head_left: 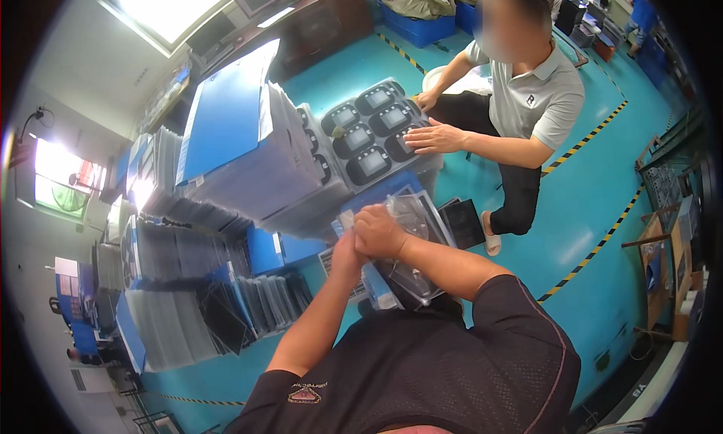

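I had the left forearm (312,325) reaching upward and the right forearm (450,264) coming in from the right. The right hand (379,231), with curled fingers, met the left hand (347,256); how firmly either closed, I could not see.

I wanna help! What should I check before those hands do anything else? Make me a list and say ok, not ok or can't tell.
1. Both of the person's hands in sight: ok. The left hand and right hand are together.
2. What their fingers pinch: cannot tell. The hands cover most of it.
3. Clear plastic beside the right hand, sealed or open: cannot tell.
4. Co-worker's hand away from the top tray: not ok. It is over the tray's right side.
5. Dark-framed parts showing in that tray: ok.
6. Blue sheet on top of the tall stack: ok.
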The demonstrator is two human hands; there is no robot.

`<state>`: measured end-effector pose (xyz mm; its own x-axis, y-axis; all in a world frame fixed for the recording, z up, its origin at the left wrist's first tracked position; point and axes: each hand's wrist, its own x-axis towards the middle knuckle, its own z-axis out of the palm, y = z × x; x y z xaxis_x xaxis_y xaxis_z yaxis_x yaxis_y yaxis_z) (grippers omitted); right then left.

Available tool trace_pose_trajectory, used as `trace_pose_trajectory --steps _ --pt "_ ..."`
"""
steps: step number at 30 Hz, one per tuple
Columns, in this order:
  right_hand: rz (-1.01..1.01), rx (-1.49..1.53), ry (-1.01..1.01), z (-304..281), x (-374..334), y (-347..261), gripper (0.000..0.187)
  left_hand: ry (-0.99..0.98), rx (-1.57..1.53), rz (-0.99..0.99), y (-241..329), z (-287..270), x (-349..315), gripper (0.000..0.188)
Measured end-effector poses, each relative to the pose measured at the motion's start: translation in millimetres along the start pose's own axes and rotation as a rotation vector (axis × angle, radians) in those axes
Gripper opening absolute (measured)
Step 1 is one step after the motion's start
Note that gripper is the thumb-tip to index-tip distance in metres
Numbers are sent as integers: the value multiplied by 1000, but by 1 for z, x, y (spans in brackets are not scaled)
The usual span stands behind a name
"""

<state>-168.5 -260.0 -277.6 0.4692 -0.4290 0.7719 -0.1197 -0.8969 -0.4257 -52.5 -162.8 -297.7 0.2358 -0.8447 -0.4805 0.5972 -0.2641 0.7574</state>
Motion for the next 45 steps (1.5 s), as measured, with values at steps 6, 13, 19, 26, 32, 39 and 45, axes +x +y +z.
trace_pose_trajectory --steps 6,13,19,26,32,39,45 --pt "-102 27 -503 -15 4 -2 28 122 -210 -79 -28 -75 44 31" --pt "890 372 -557 -167 25 33 39 849 -544 -2 -23 -309 -39 40" --pt "707 -123 -822 -72 -4 60 42 931 -379 171 -14 -424 -177 40" --pt "296 -212 -717 72 -61 52 46 1044 292 178 -13 -417 -218 36" --pt "195 -251 -607 66 -78 59 32 1169 431 288 5 -448 -206 34" --pt "237 -185 -591 91 -74 52 23 1770 881 355 176 -601 -252 66" --pt "250 -316 -635 95 -77 50 15 1097 1225 -350 112 -587 -188 103"
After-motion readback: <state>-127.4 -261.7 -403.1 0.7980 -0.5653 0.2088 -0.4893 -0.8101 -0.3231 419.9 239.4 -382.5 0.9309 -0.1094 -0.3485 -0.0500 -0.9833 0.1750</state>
